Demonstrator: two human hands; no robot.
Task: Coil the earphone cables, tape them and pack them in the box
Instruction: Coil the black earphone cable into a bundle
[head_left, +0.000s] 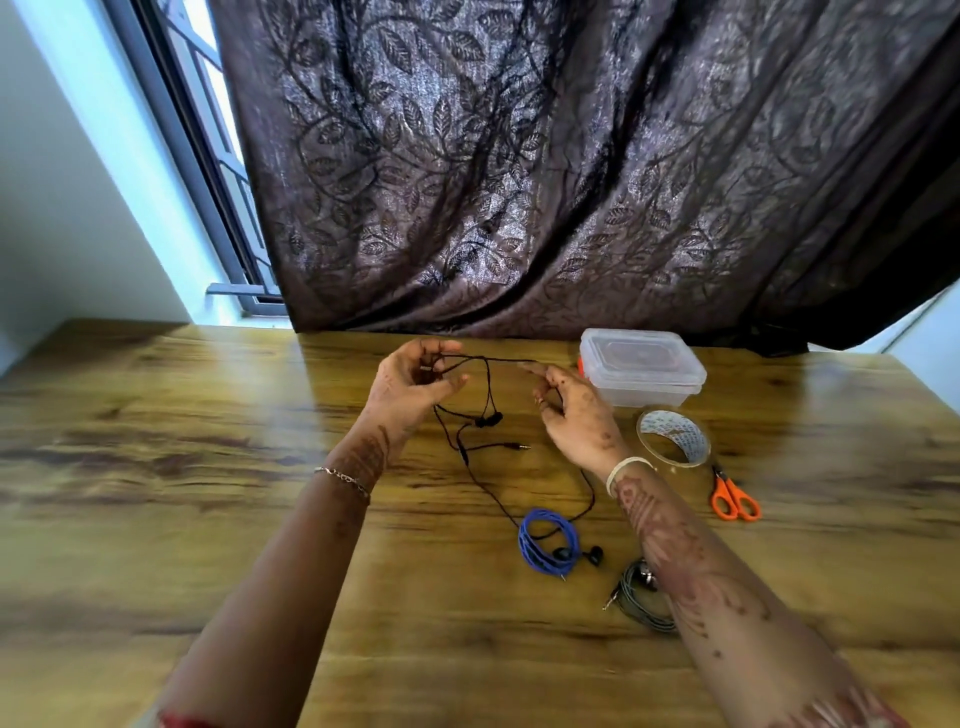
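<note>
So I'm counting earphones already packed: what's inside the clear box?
The plastic box has its lid on. Through the lid only a dark reflection of the curtain shows; no cable is discernible, though glare hides the bottom.

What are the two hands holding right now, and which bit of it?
Both hold the black earphone cable. The left hand pinches one end of a raised stretch; the right hand takes the other end at its fingertips. The rest hangs to the table.

grey coiled cable (636, 597) partly hidden, perhaps taped.
</note>
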